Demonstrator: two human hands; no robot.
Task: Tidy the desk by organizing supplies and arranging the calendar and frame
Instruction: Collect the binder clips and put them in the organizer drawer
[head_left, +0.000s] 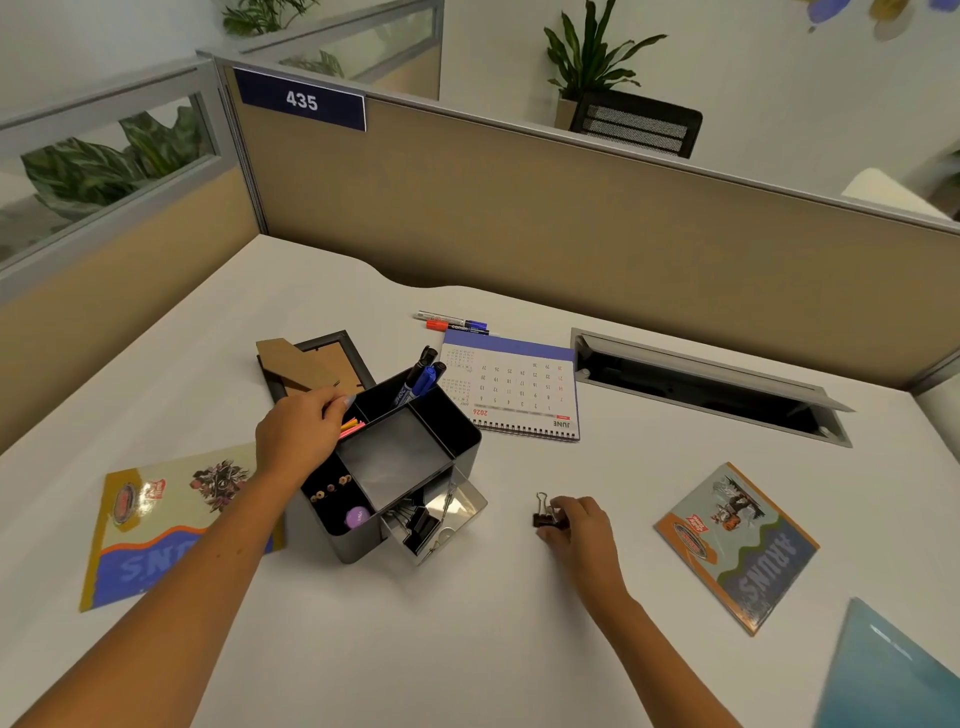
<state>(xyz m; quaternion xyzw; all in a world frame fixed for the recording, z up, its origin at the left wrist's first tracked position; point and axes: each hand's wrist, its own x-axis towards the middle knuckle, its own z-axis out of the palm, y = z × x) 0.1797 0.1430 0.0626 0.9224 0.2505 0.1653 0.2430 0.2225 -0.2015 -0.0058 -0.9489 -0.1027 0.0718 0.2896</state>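
Supplies were the step in hand when I looked down: my right hand had its fingertips pinched on a black binder clip that sat on the white desk, just right of the black organizer. My left hand reached over the organizer's far left corner with its fingers curled together near the compartment holding the orange and pink sticks; something pale showed at the fingertips, but I could not tell whether it was gripped or only touched. The clip lay under my right fingertips, near the organizer's small drawer, which stood pulled out toward me with other black clips already inside. By my judgement, the next move called for lifting the clip and carrying it left into that drawer, dropping it cleanly so it would not catch on the drawer's edge. Markers stood in the organizer's rear compartment, while more pens lay loose farther back near the partition. The calendar lay flat just right of the organizer, and the frame lay face down just behind my left hand, its cardboard stand showing; both, I judged, had yet to be stood up.
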